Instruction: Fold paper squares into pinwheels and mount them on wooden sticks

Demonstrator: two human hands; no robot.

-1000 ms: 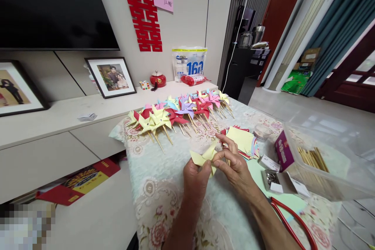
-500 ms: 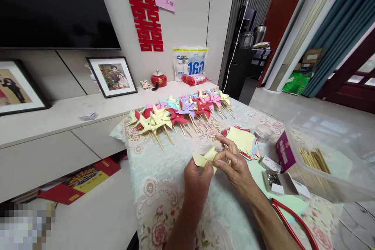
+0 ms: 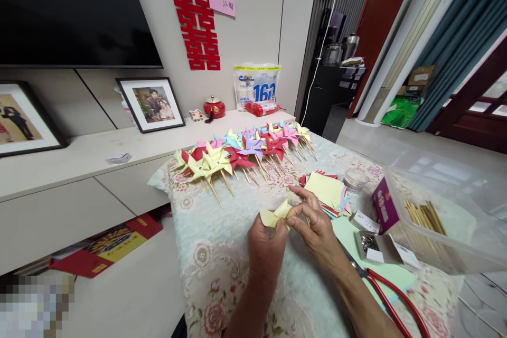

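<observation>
Between my two hands is a pale yellow paper pinwheel (image 3: 270,217), partly folded, above the flowered tablecloth (image 3: 222,211). My left hand (image 3: 267,240) pinches its lower edge, thumb on top. At its right side, the thumb and fingers of my right hand (image 3: 312,222) close on a folded blade; the forefinger is raised. A thin stick shows by the right fingers, partly hidden. Beyond my hands lie several finished pinwheels (image 3: 241,154) on wooden sticks, in yellow, red, purple, pink and blue. A stack of coloured paper squares (image 3: 327,190), yellow on top, lies right of my right hand.
On the right stand a clear plastic box (image 3: 447,222) of wooden sticks (image 3: 425,215) and a small open box of metal fasteners (image 3: 369,242). Red-handled pliers (image 3: 390,296) lie beside my right forearm. A round clear container (image 3: 355,179) sits behind the paper stack.
Both hands have shifted very slightly left with the yellow pinwheel, still pinching it. More of the pliers' dark head shows beside my right forearm.
</observation>
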